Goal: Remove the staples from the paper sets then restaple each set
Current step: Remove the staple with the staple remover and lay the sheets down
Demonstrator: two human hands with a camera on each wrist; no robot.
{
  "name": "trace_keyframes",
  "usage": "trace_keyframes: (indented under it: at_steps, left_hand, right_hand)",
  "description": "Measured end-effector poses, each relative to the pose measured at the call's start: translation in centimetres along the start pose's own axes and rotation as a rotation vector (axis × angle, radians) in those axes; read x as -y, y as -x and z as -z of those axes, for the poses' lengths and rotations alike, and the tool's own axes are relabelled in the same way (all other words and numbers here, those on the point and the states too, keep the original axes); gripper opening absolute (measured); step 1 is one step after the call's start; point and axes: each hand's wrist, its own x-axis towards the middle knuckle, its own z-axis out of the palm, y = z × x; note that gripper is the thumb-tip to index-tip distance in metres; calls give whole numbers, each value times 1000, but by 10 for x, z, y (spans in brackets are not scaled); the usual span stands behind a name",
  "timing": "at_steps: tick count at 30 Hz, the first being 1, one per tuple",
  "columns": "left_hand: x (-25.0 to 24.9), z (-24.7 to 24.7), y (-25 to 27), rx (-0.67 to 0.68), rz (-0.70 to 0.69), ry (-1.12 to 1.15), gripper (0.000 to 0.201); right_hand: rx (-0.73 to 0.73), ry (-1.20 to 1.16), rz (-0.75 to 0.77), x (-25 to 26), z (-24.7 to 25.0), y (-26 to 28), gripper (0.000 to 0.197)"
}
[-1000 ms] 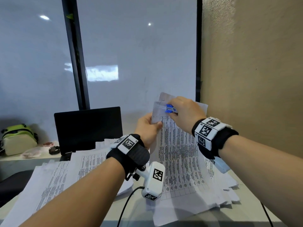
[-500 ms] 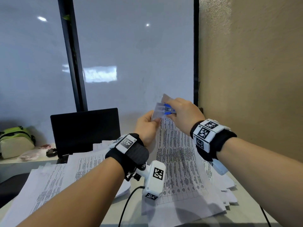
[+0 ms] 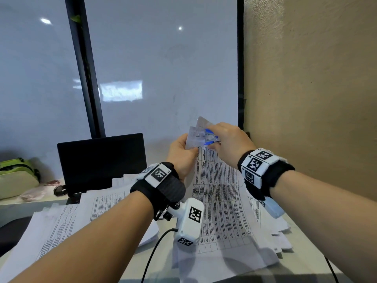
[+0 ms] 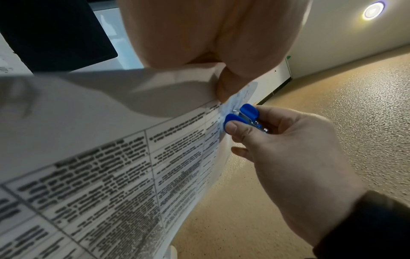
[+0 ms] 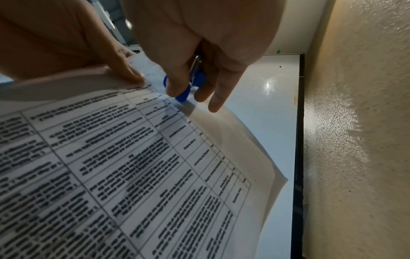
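Note:
I hold up a printed paper set (image 3: 216, 193) (image 4: 111, 175) (image 5: 133, 166) by its top corner above the desk. My left hand (image 3: 181, 154) (image 4: 221, 87) pinches that corner from the left. My right hand (image 3: 228, 144) (image 4: 277, 140) (image 5: 188, 70) grips a blue staple remover (image 3: 210, 136) (image 4: 241, 115) (image 5: 184, 92), thumb and fingers on its two blue wings. The remover's metal jaws meet the folded top corner of the set. The staple itself is too small to make out.
More printed sheets (image 3: 71, 217) lie spread over the white desk (image 3: 163, 262). A black screen (image 3: 102, 162) stands behind them, with a green bag (image 3: 16, 176) at far left. A beige wall (image 3: 316, 99) closes the right side. A cable (image 3: 155, 248) hangs from my left wrist camera.
The top corner of the set has folded down toward me. Both hands stayed on the raised corner, and the staple remover has worked a little further into it.

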Motion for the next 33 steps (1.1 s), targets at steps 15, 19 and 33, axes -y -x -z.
trace_keyframes:
  at_steps: [15, 19, 33]
  left_hand:
    - [8, -5, -5, -28, 74, -50, 20]
    - [9, -8, -8, -33, 85, -40, 20]
    - [23, -10, -11, -56, 71, -39, 23]
  right_hand:
    - [-8, -61, -4, -9, -14, 4, 46]
    - [-24, -93, -8, -11, -16, 6, 50]
    - [-28, -51, -13, -9, -33, 6, 40]
